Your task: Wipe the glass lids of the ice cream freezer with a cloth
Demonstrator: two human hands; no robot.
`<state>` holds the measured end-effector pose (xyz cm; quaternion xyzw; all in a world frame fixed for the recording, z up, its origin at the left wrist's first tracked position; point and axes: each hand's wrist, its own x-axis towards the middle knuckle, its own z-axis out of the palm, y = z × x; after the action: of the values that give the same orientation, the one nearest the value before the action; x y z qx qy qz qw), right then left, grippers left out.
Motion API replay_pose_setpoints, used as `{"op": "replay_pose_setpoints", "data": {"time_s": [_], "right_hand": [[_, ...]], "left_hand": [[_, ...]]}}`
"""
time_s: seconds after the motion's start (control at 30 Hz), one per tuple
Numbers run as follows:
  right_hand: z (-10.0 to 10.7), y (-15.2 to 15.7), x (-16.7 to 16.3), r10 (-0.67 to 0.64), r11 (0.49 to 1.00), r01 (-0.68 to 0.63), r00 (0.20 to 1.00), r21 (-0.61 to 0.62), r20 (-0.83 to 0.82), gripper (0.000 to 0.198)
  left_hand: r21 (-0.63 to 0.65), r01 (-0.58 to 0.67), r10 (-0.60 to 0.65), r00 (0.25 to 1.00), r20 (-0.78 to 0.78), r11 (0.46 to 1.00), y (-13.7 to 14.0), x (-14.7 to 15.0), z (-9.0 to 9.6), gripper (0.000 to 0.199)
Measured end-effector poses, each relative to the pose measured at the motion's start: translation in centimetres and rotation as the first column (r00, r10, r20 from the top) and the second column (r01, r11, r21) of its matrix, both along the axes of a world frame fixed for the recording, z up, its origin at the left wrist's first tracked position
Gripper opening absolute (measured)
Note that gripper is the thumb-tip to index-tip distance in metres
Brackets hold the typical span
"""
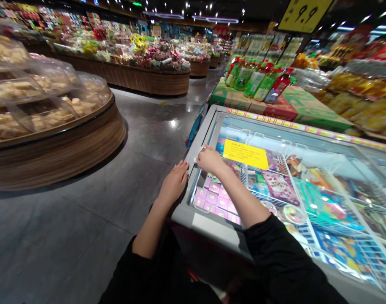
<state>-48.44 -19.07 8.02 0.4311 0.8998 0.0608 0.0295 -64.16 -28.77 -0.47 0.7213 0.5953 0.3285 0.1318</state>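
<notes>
My right hand (208, 159) is closed around a crumpled white tissue (201, 148), of which only small edges show. It presses on the left side of the grey frame of a chest freezer (208, 220), by the glass lid. My left hand (175, 180) lies on the outer left edge of that frame, fingers together and stretched out, holding nothing. Through the glass show pink boxes (213, 197), a purple package (280, 185) and wire baskets. A yellow notice (245, 154) is on the glass, just right of my right hand.
Bottles with green and red caps (256, 80) stand on cartons (319, 105) behind the freezer. A rounded wood-panelled display (60, 152) with clear covers is at the left. Grey floor (132, 169) lies between. A yellow price sign (303, 14) hangs above.
</notes>
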Motion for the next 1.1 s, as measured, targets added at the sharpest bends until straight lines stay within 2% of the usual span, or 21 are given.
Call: {"op": "replay_pose_setpoints", "data": {"time_s": [0.07,0.2,0.4,0.57,0.7,0.87,1.1], "right_hand": [[-0.4,-2.3,-0.1,0.057,0.998,-0.056,0.998,0.037,-0.03,0.04],[-1.0,-6.0,-0.1,0.093,0.995,-0.09,0.992,0.032,-0.082,0.039],[-1.5,-8.0,0.0,0.125,0.992,-0.124,0.984,0.013,-0.124,0.036],[-2.7,-10.7,0.5,0.18,0.983,-0.183,0.96,0.006,-0.213,0.028],[-4.2,-13.8,1.0,0.23,0.971,-0.237,0.913,0.021,-0.337,0.025],[-5.7,-16.8,1.9,0.246,0.962,-0.272,0.841,0.017,-0.482,0.029],[-6.3,-18.3,3.4,0.173,0.98,-0.198,0.856,-0.001,-0.487,0.025]], "left_hand": [[0.01,0.009,-0.009,0.999,-0.035,1.0,-1.3,-0.2,-0.3,0.047],[0.021,0.034,-0.033,0.997,-0.075,0.999,-3.5,-0.6,-0.6,0.048],[0.003,0.052,-0.052,0.998,-0.043,0.999,-6.0,-1.1,-0.8,0.048],[0.043,0.047,-0.048,0.998,0.038,0.998,-7.8,-1.3,-2.1,0.049],[0.112,-0.013,0.001,0.994,0.108,0.994,-8.0,-1.2,-3.1,0.047],[0.145,-0.042,0.026,0.994,0.108,0.989,-7.6,-1.1,-3.2,0.044],[0.149,-0.045,0.03,0.994,0.102,0.988,-7.4,-1.3,-3.4,0.047]]}}
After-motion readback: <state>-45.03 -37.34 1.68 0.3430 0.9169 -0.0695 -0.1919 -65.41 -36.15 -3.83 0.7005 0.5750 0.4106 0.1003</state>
